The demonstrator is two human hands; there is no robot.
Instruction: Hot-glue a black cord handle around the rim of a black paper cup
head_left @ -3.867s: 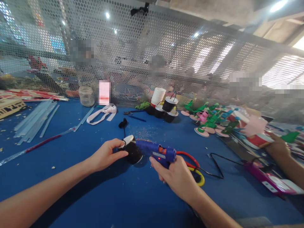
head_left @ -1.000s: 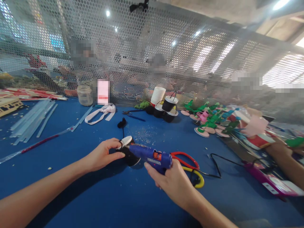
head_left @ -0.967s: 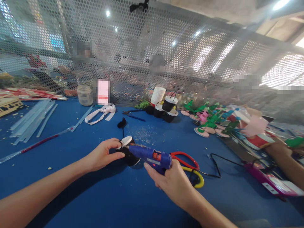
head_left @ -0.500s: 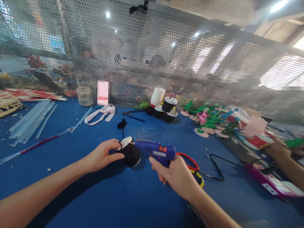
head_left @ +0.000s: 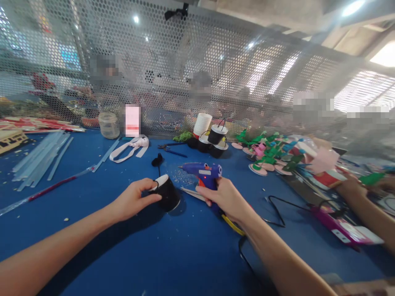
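L hand point(head_left: 135, 199): pinching blk cup point(head_left: 168, 195) | R hand point(head_left: 227, 197): wrapped rd glue gun point(head_left: 212, 172) | label point(head_left: 204, 172) illeg

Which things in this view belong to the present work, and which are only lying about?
Probably in use:
black cup, in left hand
blue glue gun, in right hand

Seemingly just lying about:
white ribbon
pliers
clear jar

Pliers point(head_left: 176, 152), ribbon point(head_left: 140, 142) on blue table point(head_left: 166, 259)
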